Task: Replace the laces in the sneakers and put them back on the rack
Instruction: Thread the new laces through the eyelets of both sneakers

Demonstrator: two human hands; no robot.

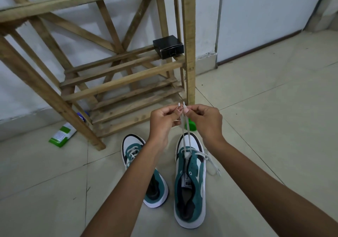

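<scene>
— Lace (185,138) first: how does it handle?

— Soft and light, I'd say, limp anywhere but the stiff tips. My left hand (162,121) pinches one end and my right hand (204,120) pinches the other, both held up together above the right sneaker (190,187), the two strands running down to its front eyelets. A loose white lace (210,161) trails off that shoe's right side.

— And the other shoe?

— The left sneaker (144,172) lies just beside it on the tiled floor (274,127), partly under my forearm.

— Room to move?

— The wooden rack (113,83) stands close ahead, its upright post near my knuckles; open floor lies to the right.
</scene>
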